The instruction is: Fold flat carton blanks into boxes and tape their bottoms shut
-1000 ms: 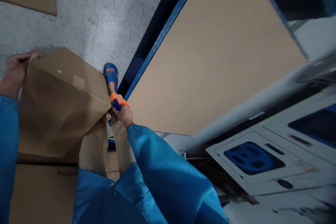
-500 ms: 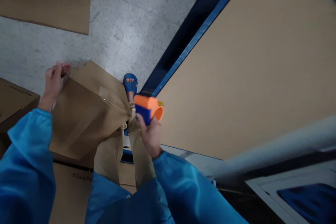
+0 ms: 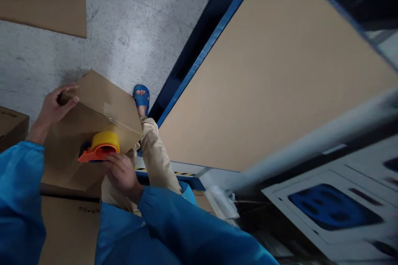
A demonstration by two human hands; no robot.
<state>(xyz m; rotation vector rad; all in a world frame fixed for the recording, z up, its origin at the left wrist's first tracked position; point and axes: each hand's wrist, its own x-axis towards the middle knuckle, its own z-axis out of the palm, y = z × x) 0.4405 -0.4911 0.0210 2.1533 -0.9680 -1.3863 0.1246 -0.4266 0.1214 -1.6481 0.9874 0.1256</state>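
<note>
A cardboard box [image 3: 96, 89] stands tilted by my legs, a strip of clear tape over the edge between two of its faces. My left hand [image 3: 57, 105] grips its far left corner, thumb on one face and fingers along the other. In my right hand [image 3: 122, 174] is an orange tape dispenser [image 3: 93, 155] with a yellow tape roll [image 3: 107, 138]. The dispenser is over the box's near face, its blue end toward the left; whether it touches the cardboard I cannot tell.
To the right is a large cardboard-covered surface [image 3: 264, 70] with a blue edge [image 3: 211, 43]. Flat cardboard [image 3: 46, 16] lies on the floor at upper left. More boxes [image 3: 12, 126] stand at the left, and another box [image 3: 70, 227] is below. My blue sandal [image 3: 141, 94] is beside the box.
My right hand has brought the tape dispenser leftward from beside my leg to over the box and turned it round. My left hand has shifted onto the box's corner.
</note>
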